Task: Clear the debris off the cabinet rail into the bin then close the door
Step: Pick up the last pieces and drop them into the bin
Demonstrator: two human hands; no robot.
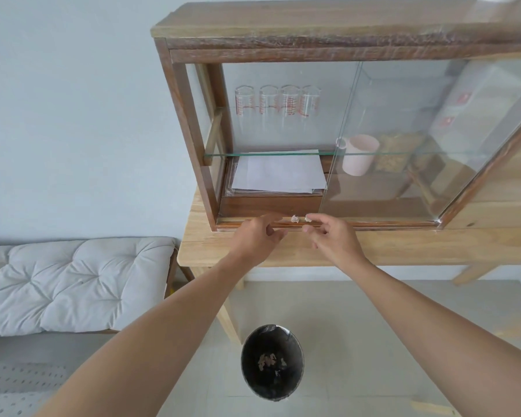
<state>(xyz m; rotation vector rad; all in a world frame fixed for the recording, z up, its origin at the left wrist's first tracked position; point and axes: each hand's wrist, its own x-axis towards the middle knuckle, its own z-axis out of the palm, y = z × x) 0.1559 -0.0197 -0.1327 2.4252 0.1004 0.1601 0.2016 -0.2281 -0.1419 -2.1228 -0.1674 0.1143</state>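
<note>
A wooden cabinet (190, 121) with sliding glass doors stands on a light wood table. Its glass door (403, 139) is slid to the right, so the left half is uncovered. Two small whitish scraps of debris (295, 219) lie on the bottom rail (373, 226). My left hand (257, 234) hovers at the rail just left of the scraps, fingers curled with nothing visible in them. My right hand (331, 236) reaches the rail from the right, its fingertips at the right-hand scrap; whether they pinch it is unclear. A black bin (272, 362) with some scraps inside stands on the floor below.
Inside the cabinet are several glass beakers (277, 103), a sheet of paper (278, 173) and a pink cup (360, 155). The table (403, 245) sticks out in front of the cabinet. A bench with a white cushion (73, 281) stands at the left.
</note>
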